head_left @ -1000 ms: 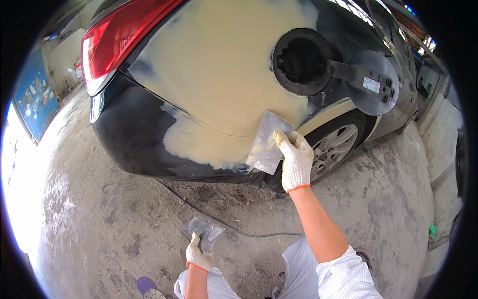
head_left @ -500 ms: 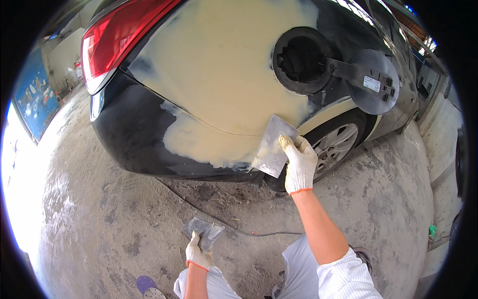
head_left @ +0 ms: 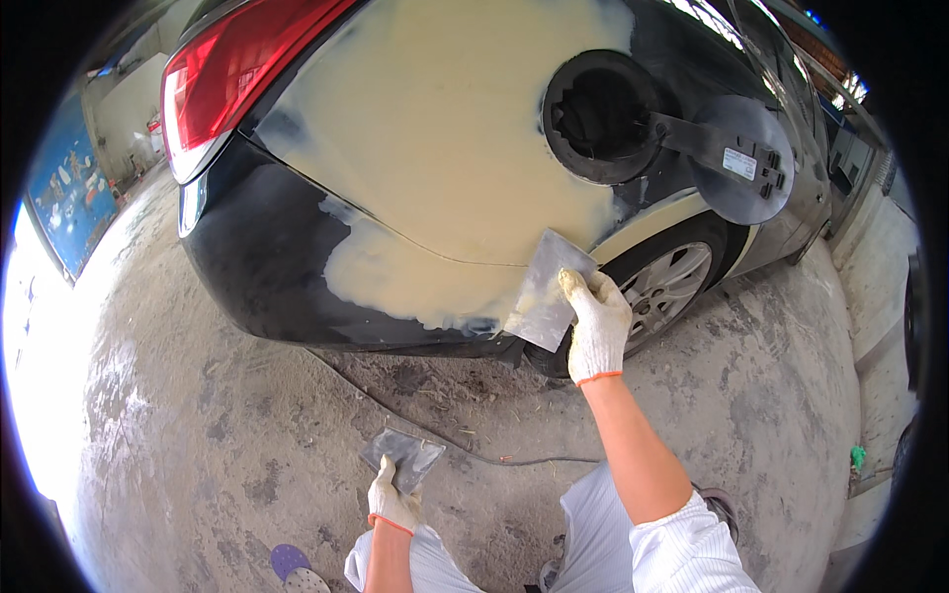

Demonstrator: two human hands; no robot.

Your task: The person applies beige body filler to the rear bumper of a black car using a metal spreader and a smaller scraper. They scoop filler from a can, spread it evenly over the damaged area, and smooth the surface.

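In a white knit glove, my right hand (head_left: 598, 321) grips a flat grey filler spreader (head_left: 550, 282) smeared with beige paste. The spreader's left edge lies at the lower right of the beige filler (head_left: 445, 128), by the bumper's edge near the wheel. This filler covers much of the black car's rear quarter and part of its bumper (head_left: 262, 252). Lower down, over the floor, my gloved left hand (head_left: 393, 499) holds a second grey spreader (head_left: 405, 457), its thumb on top. The fingers beneath that plate are hidden.
The round fuel flap (head_left: 741, 173) stands open beside the filler recess (head_left: 598, 119). A red tail light (head_left: 222, 84) is at upper left, the rear wheel (head_left: 667, 287) at right. A dark hose (head_left: 474, 457) crosses the concrete floor; sanding discs (head_left: 290, 561) lie at lower left.
My right hand and its spreader have shifted very slightly to the right along the bumper's edge. The left hand with its spreader stays in place.
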